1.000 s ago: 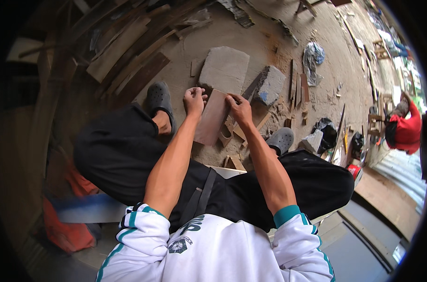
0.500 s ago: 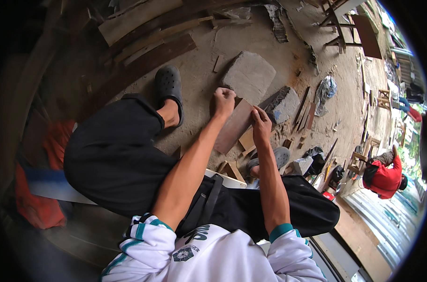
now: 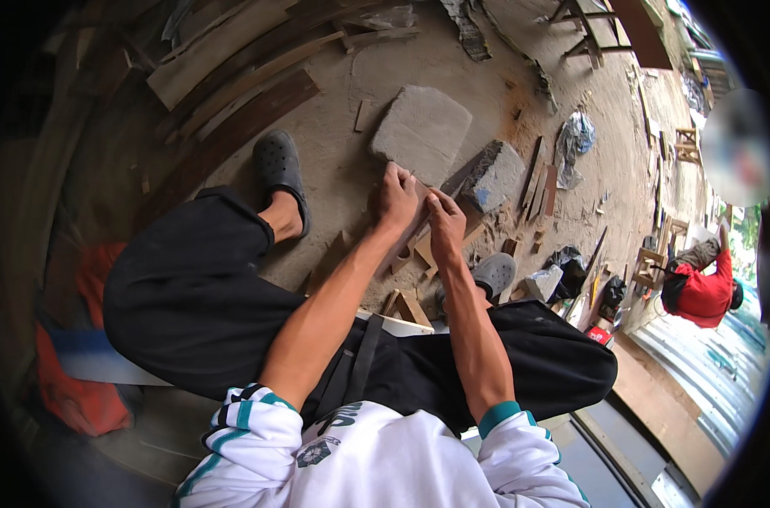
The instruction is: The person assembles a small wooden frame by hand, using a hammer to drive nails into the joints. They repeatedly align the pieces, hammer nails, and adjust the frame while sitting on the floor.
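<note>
Sitting low over a dirt floor (image 3: 343,182), legs in black trousers spread wide, both bare forearms reaching forward and down. Beyond the feet: a stack of long planks (image 3: 232,76) at upper left, then a flat grey stone slab (image 3: 419,131), then a smaller grey block (image 3: 493,173) just beside it. Off to the right, well apart, another person in a red top (image 3: 698,288), bent over separate work.

Between the knees, propped on the ground near the slab's closer edge, a narrow wooden board (image 3: 402,245), tilted and gripped from both sides. Left hand (image 3: 396,195) clenched around the board's upper end, knuckles up. Right hand (image 3: 446,224) curled onto the board's right edge, fingers bent in a grasp; possibly something thin pinched at the fingertips, too small to tell.

Judging by the grip: steadying and lining up the board, working it not yet begun. Next move likely calling for a firm left-hand hold and a fine, steady right hand.

Around the feet, a black clog (image 3: 279,169), a grey clog (image 3: 493,275), and small wood offcuts (image 3: 406,306) scattered close by.
</note>
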